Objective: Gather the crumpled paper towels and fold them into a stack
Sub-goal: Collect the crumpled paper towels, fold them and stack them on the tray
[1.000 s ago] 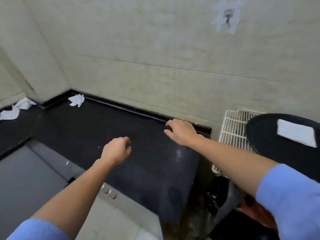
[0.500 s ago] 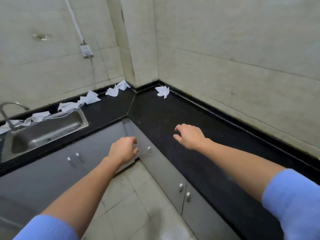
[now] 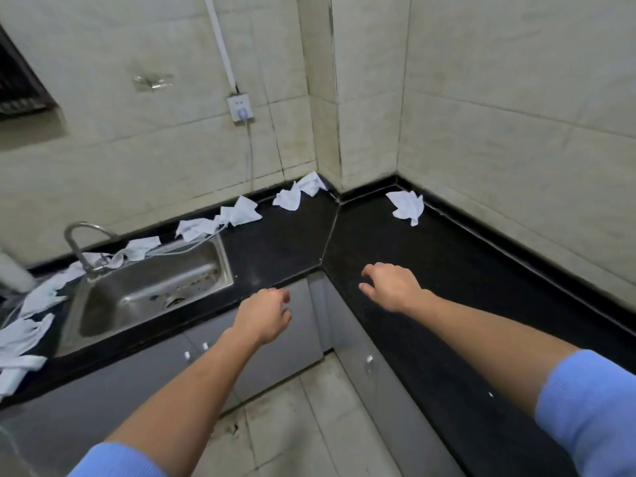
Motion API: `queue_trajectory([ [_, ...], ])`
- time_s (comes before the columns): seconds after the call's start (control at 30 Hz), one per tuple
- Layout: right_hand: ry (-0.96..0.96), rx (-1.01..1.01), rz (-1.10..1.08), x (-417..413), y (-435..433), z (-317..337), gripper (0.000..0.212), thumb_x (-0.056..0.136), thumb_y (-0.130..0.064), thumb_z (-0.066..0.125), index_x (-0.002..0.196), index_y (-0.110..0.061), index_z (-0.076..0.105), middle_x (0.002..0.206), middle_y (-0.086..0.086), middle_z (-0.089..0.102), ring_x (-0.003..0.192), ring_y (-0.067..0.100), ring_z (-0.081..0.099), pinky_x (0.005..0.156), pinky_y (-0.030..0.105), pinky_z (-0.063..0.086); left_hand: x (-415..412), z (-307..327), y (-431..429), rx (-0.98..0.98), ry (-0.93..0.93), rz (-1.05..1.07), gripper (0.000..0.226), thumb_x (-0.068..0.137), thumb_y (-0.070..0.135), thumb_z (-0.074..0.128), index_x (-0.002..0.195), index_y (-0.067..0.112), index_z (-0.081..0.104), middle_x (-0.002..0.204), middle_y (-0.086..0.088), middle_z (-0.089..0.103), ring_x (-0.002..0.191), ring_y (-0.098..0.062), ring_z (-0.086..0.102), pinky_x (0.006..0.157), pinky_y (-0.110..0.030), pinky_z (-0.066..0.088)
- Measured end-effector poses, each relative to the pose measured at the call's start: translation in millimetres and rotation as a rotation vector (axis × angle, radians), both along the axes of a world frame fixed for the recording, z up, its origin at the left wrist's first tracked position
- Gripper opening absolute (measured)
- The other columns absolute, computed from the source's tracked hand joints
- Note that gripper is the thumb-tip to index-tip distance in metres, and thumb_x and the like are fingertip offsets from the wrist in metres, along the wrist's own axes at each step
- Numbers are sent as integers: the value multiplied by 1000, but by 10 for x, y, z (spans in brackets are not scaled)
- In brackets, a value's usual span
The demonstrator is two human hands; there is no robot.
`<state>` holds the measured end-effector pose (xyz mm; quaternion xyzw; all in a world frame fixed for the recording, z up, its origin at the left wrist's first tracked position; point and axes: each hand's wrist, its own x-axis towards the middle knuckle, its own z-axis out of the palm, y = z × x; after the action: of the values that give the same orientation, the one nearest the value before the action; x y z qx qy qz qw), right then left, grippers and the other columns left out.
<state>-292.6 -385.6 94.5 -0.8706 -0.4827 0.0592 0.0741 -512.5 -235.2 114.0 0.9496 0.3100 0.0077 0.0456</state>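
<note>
The view has turned to the left since one second ago. The white wire rack and the round black object are gone from sight. Now the steel sink [image 3: 151,290] with its curved metal tap [image 3: 81,242] is fully visible, and more crumpled white paper towels [image 3: 237,212] along the black stone counter [image 3: 285,242]. Both hands hang empty as before, slightly lower in the picture.

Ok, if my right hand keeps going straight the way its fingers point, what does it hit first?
Mostly bare black countertop, it seems; the right hand points left and away, roughly toward the crumpled towels in the corner, though depth is unclear.
</note>
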Motion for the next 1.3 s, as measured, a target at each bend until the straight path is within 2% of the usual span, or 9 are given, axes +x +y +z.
queue_trajectory([
  [0.1, 11, -31, 12, 266, 437, 27, 37, 94, -44, 47, 122, -21, 56, 117, 4, 60, 104, 28, 60, 82, 40, 49, 200, 9, 378, -24, 6, 6, 30, 88, 32, 50, 116, 23, 59, 114, -3, 64, 107, -27, 58, 83, -36, 46],
  [0.27, 16, -70, 17, 624, 1073, -45, 39, 94, -46, 47, 123, -21, 55, 117, 4, 60, 105, 27, 60, 82, 40, 49, 551, -47, 1046, -33, 2, -27, 15, 86, 31, 50, 95, 22, 58, 102, -4, 65, 97, -29, 60, 74, -36, 47],
  [0.47, 17, -103, -93, 1200, 1755, -296, 36, 94, -45, 47, 120, -23, 56, 116, 4, 61, 104, 27, 60, 82, 39, 50, 1304, -173, 2004, -63, -7, -130, 18, 88, 30, 50, 102, 22, 59, 106, -4, 65, 99, -28, 59, 77, -35, 46],
  [0.67, 93, -132, -322, 1817, 2054, -472, 32, 93, -44, 48, 117, -23, 57, 116, 3, 61, 104, 25, 59, 80, 37, 48, 2192, -241, 2814, -126, 31, -297, 22, 91, 32, 51, 109, 21, 59, 109, -1, 63, 98, -24, 60, 79, -35, 48],
  [0.9, 173, -169, -573, 2522, 1867, -774, 29, 92, -43, 48, 113, -25, 58, 113, 1, 63, 102, 23, 60, 79, 37, 50, 3228, -545, 2993, -215, 76, -483, 24, 91, 32, 51, 110, 21, 60, 107, 0, 64, 99, -23, 59, 82, -37, 49],
  [1.1, 213, -164, -724, 3480, 1863, -1175, 32, 90, -37, 51, 117, -21, 58, 118, 7, 59, 106, 28, 58, 81, 37, 48, 3924, -920, 2952, -283, 155, -523, 20, 91, 31, 52, 107, 22, 60, 103, 2, 63, 94, -19, 59, 78, -35, 49],
  [1.2, 249, -127, -793, 3983, 1962, -1426, 38, 90, -36, 53, 123, -16, 54, 120, 12, 53, 109, 32, 53, 86, 40, 49, 4185, -1080, 3007, -308, 165, -515, 19, 92, 30, 53, 107, 22, 60, 101, 4, 63, 91, -17, 59, 77, -33, 50],
  [1.3, 285, -15, -892, 4356, 2114, -1664, 50, 92, -36, 54, 136, -15, 43, 129, 16, 45, 117, 36, 46, 89, 45, 46, 4349, -1246, 3084, -332, 177, -489, 18, 92, 31, 53, 107, 25, 60, 99, 7, 64, 90, -14, 61, 76, -30, 49],
])
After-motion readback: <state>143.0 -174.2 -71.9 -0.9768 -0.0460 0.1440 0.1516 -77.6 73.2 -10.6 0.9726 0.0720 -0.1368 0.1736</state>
